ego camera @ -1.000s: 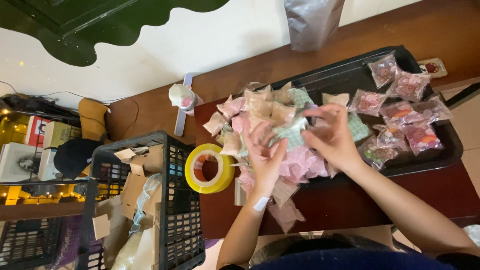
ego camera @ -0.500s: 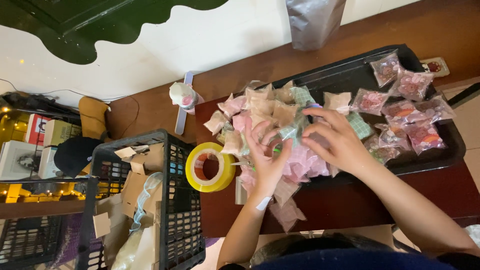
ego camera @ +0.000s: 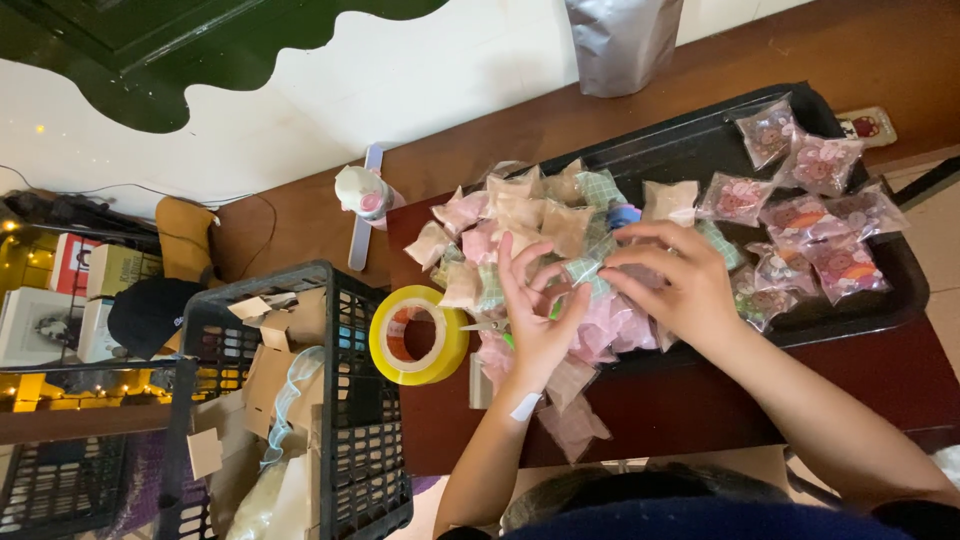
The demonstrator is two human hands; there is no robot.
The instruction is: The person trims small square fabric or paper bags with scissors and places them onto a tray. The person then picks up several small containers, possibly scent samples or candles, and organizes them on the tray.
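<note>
Packets (ego camera: 520, 225) in pink, tan and green check lie heaped at the left end of a black tray (ego camera: 900, 300), which sits on a dark wood surface (ego camera: 700, 410). Both hands meet over the middle of the heap. The left hand (ego camera: 540, 320) has its fingers spread wide, tips resting among the packets. The right hand (ego camera: 670, 280) comes in from 3 o'clock with fingers narrowed, pinching a green check packet (ego camera: 585, 272) between them. The two hands nearly touch at that packet.

At 3 o'clock from the heap, clear bags (ego camera: 815, 215) with pink contents lie spread across the rest of the tray. At 9 o'clock from the left hand a yellow tape roll (ego camera: 418, 335) lies flat on the surface, with a black crate (ego camera: 360, 400) full of card scraps just beside it. A small white bottle (ego camera: 360, 192) stands at 11 o'clock, and a grey pouch (ego camera: 625, 45) stands at 12 o'clock against the wall.

The heap is loose and overhangs the tray's near rim, and a few packets already lie off it towards 6 o'clock. I judge that a sideways sweep of either hand could push more over the surface's edge. The pinch looks light, so the green check packet could slip back into the pile and be lost among its likes.
</note>
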